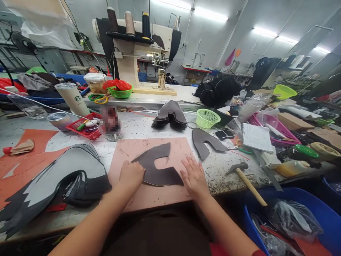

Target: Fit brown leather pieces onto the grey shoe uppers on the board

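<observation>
A dark grey-brown U-shaped shoe-upper piece (151, 169) lies flat on a pink mat (119, 153), its opening facing right. My left hand (132, 175) is closed at the left edge of this piece, the fingers curled and the tips hidden. My right hand (194, 176) rests on the mat at the right end of the piece, fingers stretched out and holding nothing. Another single upper piece (206, 138) lies just beyond the mat on the right. A stack of similar pieces (170, 110) stands behind the mat, and a fanned stack of grey and black pieces (87, 161) lies left of my left arm.
At the right lies a hammer (249, 185), its handle over the table edge above a blue bin (247, 209). A green basket (207, 118), a notebook (257, 138) and a pink tray (289, 140) stand farther back. A sewing machine (125, 67) rises behind; a tumbler (71, 97) stands left.
</observation>
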`<state>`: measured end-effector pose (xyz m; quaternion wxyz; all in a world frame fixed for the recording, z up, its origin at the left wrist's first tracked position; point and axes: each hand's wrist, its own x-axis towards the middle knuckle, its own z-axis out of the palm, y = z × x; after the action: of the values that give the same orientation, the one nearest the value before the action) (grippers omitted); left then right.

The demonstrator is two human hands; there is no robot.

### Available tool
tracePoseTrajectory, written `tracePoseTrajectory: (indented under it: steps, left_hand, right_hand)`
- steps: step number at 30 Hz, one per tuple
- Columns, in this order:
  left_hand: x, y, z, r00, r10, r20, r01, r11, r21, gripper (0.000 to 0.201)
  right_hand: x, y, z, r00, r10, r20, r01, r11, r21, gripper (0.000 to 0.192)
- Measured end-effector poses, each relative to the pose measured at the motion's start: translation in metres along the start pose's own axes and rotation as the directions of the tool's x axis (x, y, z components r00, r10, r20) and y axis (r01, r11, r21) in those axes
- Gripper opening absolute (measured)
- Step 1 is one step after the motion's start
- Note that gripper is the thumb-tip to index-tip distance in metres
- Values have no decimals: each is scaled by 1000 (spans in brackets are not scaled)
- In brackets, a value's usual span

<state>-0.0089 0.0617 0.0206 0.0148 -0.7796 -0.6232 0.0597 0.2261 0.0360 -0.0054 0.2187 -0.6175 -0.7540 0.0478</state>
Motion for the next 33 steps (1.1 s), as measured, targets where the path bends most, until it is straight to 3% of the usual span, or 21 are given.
tracePoseTrajectory:
  steps: [3,5,6,8,10,14,20,29,33]
  left_hand:
    - [-16,4,-5,997,60,38,-61,998,17,32]
    - [-23,7,1,985,172,-11,-172,985,-2,28]
    - [-25,9,8,971,233,-50,-234,972,-21,32]
    - [-29,12,27,939,320,-123,-328,943,-51,47]
    - [-31,12,51,925,345,-159,-355,934,-33,55]
    - [-35,8,83,902,343,-264,-343,938,46,60]
    - [-32,0,85,830,401,-387,-409,910,66,83]
    - [-32,-1,79,851,397,-343,-393,916,86,80]
    - [-32,0,76,884,368,-288,-366,928,65,77]
  right_hand:
    - [-6,0,-6,996,-44,-75,49,996,69,39]
    - [-8,-13,-3,982,-191,-14,191,970,149,39]
    - [-9,-23,1,952,-303,40,290,936,200,39]
    - [-8,-45,9,845,-516,141,461,836,297,42]
    - [-4,-63,16,764,-610,211,525,778,346,52]
    - [5,-70,19,738,-591,325,480,799,361,66]
    - [16,-45,19,746,-539,391,431,838,334,61]
    - [34,-20,21,739,-529,418,423,846,324,60]
    - [41,-12,19,720,-545,431,444,838,317,58]
